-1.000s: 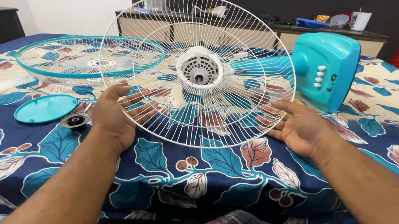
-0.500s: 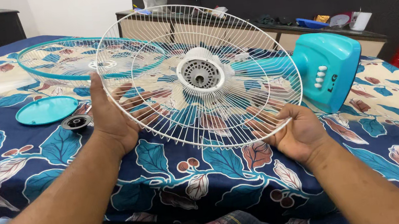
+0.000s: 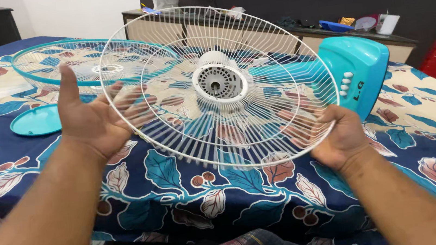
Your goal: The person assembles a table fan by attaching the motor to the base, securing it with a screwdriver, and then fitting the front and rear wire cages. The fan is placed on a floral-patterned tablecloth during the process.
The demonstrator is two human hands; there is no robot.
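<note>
**Left palm off the rim, grille tilted up**

Since a second ago: left hand (image 3: 91,117) lifted and opened, fingers spread flat behind the left edge of the round white wire fan grille (image 3: 218,87); black round cap no longer in view beside it. Right hand (image 3: 337,139) now curled round the lower right rim, fingers hooked through the wires, thumb side hidden — closed grip, pinching the outer ring.

Grille held in air above the blue leaf-print tablecloth (image 3: 246,177), still seated around the white motor hub (image 3: 219,83) of the turquoise plastic fan body (image 3: 357,71) lying on its side. Left rim just touching or hovering at the open palm; cannot tell which.

Handling, as a judgement: light, springy, thin wires likely to bend if squeezed mid-span; smooth coating, a bit slippery. Best taken by the thicker outer ring at two opposite points, not by single spokes.

Behind left: second wire grille with turquoise rim (image 3: 93,63) lying on the cloth, flat turquoise round disc (image 3: 36,120) near the left wrist.
</note>
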